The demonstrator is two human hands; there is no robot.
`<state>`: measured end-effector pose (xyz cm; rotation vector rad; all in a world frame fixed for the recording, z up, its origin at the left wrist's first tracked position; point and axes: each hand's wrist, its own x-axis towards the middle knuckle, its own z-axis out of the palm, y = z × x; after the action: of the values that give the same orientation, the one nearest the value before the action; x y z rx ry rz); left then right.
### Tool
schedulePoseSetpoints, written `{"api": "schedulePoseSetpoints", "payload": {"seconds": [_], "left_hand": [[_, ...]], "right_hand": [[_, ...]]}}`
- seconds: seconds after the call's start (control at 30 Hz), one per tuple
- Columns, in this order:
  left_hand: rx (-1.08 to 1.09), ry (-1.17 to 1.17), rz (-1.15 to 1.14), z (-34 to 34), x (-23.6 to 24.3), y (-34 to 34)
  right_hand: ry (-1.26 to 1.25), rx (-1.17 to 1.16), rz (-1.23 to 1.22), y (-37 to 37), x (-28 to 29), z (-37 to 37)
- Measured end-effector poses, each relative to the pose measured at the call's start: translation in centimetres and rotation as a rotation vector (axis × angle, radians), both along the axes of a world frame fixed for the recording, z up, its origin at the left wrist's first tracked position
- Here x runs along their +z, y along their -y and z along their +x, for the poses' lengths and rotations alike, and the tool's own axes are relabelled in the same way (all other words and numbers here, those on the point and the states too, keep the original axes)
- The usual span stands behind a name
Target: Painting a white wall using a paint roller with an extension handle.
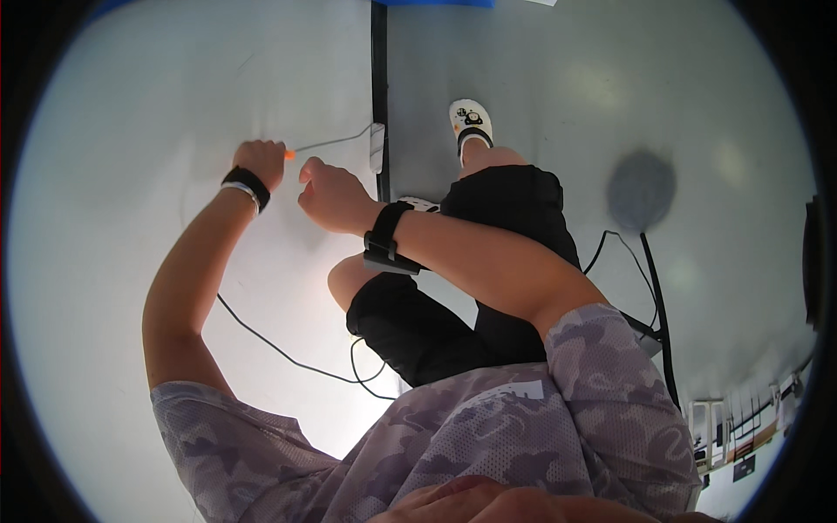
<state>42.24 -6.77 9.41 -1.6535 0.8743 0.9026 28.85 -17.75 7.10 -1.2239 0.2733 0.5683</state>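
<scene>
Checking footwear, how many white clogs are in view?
2: the upper white clog, near the top centre; the lower white clog, partly hidden, just right of the right hand.

grey floor (540, 70), long black strip (379, 61), white frame (704, 427), soft glare (602, 87)

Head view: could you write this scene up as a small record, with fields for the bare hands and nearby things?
Left hand: closed on a small orange piece
Right hand: fingers curled, nearby; contents hidden
Line: thin grey cord between orange piece and pale rectangular block
Surface: long straight black strip beside the block
</scene>
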Motion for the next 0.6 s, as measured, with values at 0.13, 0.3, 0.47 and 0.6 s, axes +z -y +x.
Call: {"api": "schedulePoseSetpoints", "payload": {"seconds": [0.13,0.3,0.47,0.6], "left_hand": [[-0.044,0.168,-0.208,2.3,-0.8,0.9],[0.149,0.243,-0.268,2.4,-3.6,-1.0],[0.153,0.059,-0.213,-4.9,-4.3,-6.1],[0.327,0.064,-0.13,-9.5,-2.7,-11.8]], "right_hand": [[0.012,0.017,0.013,0.0,1.2,0.1],[0.07,0.092,-0.058,-1.5,0.6,0.9],[0.044,0.115,-0.067,-3.0,-2.7,0.5],[0.031,0.22,-0.059,-4.0,-2.7,2.1]]}}
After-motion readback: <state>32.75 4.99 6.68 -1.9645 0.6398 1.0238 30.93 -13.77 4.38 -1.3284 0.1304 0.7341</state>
